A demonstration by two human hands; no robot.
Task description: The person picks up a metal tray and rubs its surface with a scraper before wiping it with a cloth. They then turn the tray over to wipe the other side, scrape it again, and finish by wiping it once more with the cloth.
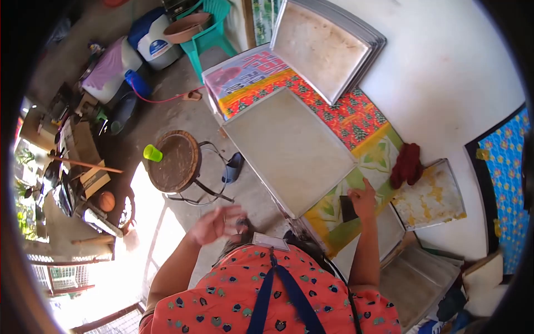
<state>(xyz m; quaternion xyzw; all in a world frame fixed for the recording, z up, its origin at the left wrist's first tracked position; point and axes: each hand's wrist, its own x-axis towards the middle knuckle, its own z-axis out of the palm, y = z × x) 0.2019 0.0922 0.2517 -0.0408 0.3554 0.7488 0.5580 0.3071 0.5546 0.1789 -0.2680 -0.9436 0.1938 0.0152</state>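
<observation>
At the far left, an orange ball (106, 201) sits among brown cardboard pieces (95, 178) near a sunlit opening. To the right of it, a bright lime-green plastic cup (152, 153) lies near the left rim of a round stool (177, 170) with a worn brown seat and dark metal legs. Behind the stool, a teal plastic chair (210, 47) bears a wide brown basin (188, 28).

The left hand (218, 224) is raised in front of the body, its fingers spread loosely and wide, holding nothing; the stool is nearest to it. A dark blue slipper (233, 168) lies on the floor beyond.

Next comes a flat, rectangular grey metal tray (289, 150), lying on the table's multicoloured printed covering (364, 125) and reaching its left edge. Farther back, a stack of similar metal trays (320, 47) stands tilted on the covering, near the white wall.

A small dark rectangular piece (349, 209) is beside the near right corner of the tray. The right hand (364, 201) is at its right edge, fingers bent; whether they grip it, I cannot tell. Farther right, a crumpled maroon cloth (408, 166) is next to a yellow-stained metal tray (431, 195), and a blue flowered cloth (509, 178) ends the row.
</observation>
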